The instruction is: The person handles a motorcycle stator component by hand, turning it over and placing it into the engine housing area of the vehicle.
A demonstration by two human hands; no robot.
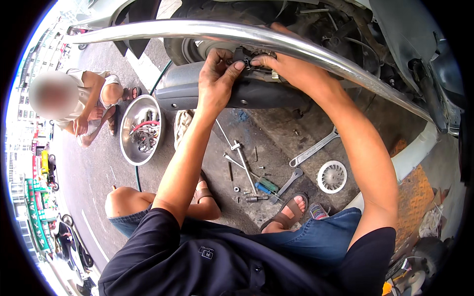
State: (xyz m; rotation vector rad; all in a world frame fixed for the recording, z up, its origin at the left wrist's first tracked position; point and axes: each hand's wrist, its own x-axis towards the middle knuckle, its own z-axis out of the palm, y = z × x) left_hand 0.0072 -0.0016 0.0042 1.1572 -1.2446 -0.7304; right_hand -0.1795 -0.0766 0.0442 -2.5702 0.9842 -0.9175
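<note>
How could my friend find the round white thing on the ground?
Start at the person's bare right arm. Left of it lies a long wrench; the disc sits just below that in the picture. Unlike the slim tools nearby, it's round, white and finned.

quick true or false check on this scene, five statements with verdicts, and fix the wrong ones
1. The left hand and right hand both have fingers at a small black part. True.
2. The basin is empty. False: it holds metal tools and something red.
3. The white fan lies on the ground. True.
4. The right hand grips the wrench near the fan. False: that wrench lies on the ground.
5. Another person is to the right of the basin. False: that person is to its left.
</note>
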